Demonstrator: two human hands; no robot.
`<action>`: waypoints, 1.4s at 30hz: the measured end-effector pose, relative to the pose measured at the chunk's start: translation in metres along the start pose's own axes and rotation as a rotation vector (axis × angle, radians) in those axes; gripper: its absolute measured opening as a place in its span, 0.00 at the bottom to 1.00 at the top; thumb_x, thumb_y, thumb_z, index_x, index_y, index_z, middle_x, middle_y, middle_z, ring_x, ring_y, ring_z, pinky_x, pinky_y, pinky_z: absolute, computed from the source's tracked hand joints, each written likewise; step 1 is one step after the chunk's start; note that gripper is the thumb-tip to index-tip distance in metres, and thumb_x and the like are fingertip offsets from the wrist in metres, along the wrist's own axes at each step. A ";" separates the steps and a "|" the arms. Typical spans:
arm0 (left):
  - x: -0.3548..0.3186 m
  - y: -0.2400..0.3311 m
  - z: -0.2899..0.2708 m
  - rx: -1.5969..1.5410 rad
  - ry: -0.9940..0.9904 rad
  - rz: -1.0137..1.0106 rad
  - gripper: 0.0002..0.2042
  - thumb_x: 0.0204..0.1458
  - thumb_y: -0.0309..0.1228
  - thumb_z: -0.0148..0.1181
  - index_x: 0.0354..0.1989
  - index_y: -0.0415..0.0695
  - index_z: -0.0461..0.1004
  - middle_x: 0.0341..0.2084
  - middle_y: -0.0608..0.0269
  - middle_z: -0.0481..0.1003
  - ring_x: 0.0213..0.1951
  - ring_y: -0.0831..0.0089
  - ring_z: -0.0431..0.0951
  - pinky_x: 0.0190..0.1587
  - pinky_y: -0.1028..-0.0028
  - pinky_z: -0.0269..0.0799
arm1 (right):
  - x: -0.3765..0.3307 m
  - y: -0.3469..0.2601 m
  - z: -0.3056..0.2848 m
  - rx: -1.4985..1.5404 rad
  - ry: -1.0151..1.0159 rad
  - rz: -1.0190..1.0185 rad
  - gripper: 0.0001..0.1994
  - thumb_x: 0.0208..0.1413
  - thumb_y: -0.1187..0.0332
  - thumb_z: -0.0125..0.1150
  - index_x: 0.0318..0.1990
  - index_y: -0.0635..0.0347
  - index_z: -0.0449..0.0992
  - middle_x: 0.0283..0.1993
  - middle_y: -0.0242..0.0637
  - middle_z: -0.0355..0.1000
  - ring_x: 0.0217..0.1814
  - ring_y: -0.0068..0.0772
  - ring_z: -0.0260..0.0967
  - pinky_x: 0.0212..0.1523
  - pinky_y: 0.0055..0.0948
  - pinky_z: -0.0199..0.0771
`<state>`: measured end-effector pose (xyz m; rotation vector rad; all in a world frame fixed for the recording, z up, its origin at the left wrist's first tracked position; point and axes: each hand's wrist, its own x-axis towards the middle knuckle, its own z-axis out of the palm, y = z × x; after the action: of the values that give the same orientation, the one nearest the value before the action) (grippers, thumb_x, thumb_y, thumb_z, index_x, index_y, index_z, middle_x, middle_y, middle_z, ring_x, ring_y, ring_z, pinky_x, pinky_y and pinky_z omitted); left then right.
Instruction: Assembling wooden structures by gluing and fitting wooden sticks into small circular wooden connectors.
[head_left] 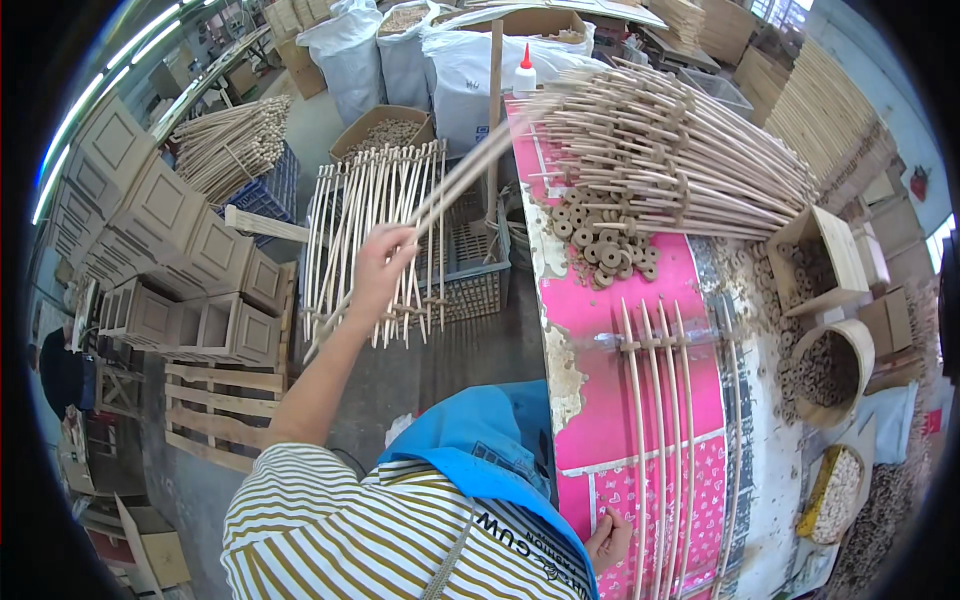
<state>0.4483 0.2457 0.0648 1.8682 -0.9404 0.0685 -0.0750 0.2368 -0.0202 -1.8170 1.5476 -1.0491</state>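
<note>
My left hand (pixel 385 268) is raised over the crate at the left, its fingers wrapped round slim wooden rods (pixel 468 172). Motion smears the rods, which slant up toward the table's far end; I cannot tell how many there are. My right hand (pixel 610 541) is low by the table's near edge, fingers loosely bent, with nothing visible in it. Beside it, several pointed wooden rods (pixel 662 400) lie lengthwise on the pink table cover (pixel 580 430), passing through small wooden pieces near their far ends.
Ring-shaped wooden discs (pixel 605 245) lie heaped before a large pile of rods (pixel 680 150). Finished-looking rods (pixel 370 220) lie across a grey crate (pixel 465 297). A red-tipped glue bottle (pixel 525 75) stands at the far end. A wooden box (pixel 820 262) and round tub (pixel 832 372) sit right.
</note>
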 end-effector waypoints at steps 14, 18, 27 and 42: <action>0.025 -0.296 0.153 0.191 0.248 -0.499 0.12 0.50 0.31 0.69 0.43 0.41 0.83 0.39 0.48 0.78 0.41 0.55 0.79 0.47 0.62 0.74 | -0.004 0.034 0.016 -0.321 -0.007 -0.157 0.07 0.63 0.72 0.66 0.42 0.66 0.84 0.34 0.48 0.79 0.33 0.41 0.76 0.39 0.37 0.77; 0.055 -0.250 0.222 0.262 0.214 -0.686 0.12 0.53 0.32 0.69 0.44 0.43 0.84 0.40 0.46 0.78 0.43 0.49 0.80 0.48 0.58 0.76 | -0.006 0.024 0.014 -0.277 0.006 -0.098 0.07 0.65 0.72 0.63 0.45 0.67 0.82 0.38 0.49 0.78 0.40 0.45 0.75 0.46 0.36 0.77; 0.068 -0.270 0.273 0.408 0.226 -0.809 0.14 0.52 0.32 0.71 0.48 0.48 0.82 0.47 0.47 0.73 0.52 0.47 0.75 0.53 0.53 0.75 | 0.002 -0.010 0.018 -0.376 -0.069 0.006 0.07 0.65 0.73 0.62 0.47 0.67 0.79 0.43 0.51 0.76 0.47 0.45 0.74 0.52 0.35 0.76; 0.069 -0.347 0.285 0.644 -0.065 -0.409 0.13 0.50 0.35 0.69 0.42 0.43 0.82 0.41 0.42 0.80 0.48 0.47 0.80 0.51 0.53 0.76 | -0.002 -0.020 0.035 -0.322 0.102 0.132 0.04 0.62 0.73 0.61 0.39 0.64 0.78 0.37 0.42 0.72 0.38 0.42 0.69 0.41 0.41 0.67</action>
<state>0.6162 0.0473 -0.3083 2.6419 -0.5920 0.0665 -0.0347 0.2398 -0.0242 -1.8579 1.9630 -0.8820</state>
